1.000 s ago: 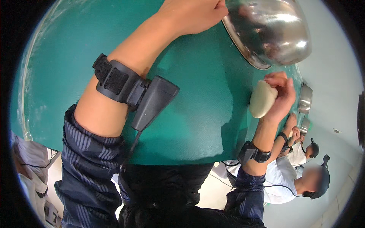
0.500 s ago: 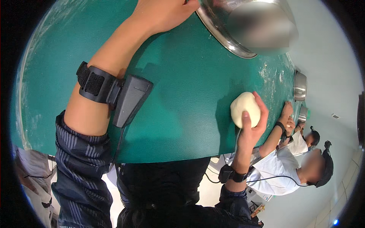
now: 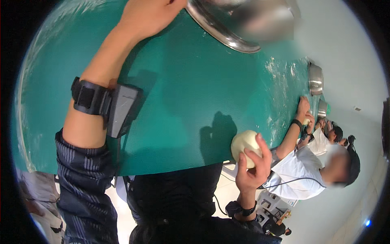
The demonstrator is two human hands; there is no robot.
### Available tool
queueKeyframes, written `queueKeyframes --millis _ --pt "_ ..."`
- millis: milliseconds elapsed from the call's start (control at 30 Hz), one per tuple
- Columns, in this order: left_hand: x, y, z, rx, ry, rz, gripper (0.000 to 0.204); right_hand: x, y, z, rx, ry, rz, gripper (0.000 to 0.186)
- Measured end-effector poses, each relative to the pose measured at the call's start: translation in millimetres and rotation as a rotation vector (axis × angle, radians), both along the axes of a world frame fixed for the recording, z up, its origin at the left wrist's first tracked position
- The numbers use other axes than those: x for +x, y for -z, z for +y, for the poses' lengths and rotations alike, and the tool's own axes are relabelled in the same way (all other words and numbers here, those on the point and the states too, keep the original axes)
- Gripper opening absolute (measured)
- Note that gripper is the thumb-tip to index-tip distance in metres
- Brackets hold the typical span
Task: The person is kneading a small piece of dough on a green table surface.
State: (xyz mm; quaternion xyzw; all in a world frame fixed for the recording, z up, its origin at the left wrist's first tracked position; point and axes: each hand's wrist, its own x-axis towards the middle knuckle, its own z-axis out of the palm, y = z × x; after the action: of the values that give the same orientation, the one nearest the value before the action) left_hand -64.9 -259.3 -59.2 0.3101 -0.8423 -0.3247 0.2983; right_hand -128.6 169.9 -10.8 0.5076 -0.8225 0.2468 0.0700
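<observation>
Head view: the right hand (image 3: 252,174) curls its fingers around a pale dough ball (image 3: 243,143) at the near edge of the green table (image 3: 174,105). The left hand (image 3: 152,17) meets the rim of a metal bowl (image 3: 221,33); its fingertips are cropped, so its grip cannot be told.

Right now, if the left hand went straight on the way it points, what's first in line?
The steel bowl: its rim sits right by the left hand, seemingly touching, though the picture's top edge crops the hand and depth is unclear.
</observation>
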Motion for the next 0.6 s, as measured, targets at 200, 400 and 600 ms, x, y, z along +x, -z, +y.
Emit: queueKeyframes --millis 200,400,600 --pt "3 1 1 0.064 -0.006 -0.023 0.03 7 15 6 0.119 -0.017 -0.051 0.061" --pt "-1 24 -9 0.041 0.029 0.0 0.031 -3 30 0 0.09 -0.088 -0.051 0.065" --pt "1 -16 23 -0.043 -0.06 0.013 0.028 -12 32 -31 0.149 -0.157 -0.02 0.067"
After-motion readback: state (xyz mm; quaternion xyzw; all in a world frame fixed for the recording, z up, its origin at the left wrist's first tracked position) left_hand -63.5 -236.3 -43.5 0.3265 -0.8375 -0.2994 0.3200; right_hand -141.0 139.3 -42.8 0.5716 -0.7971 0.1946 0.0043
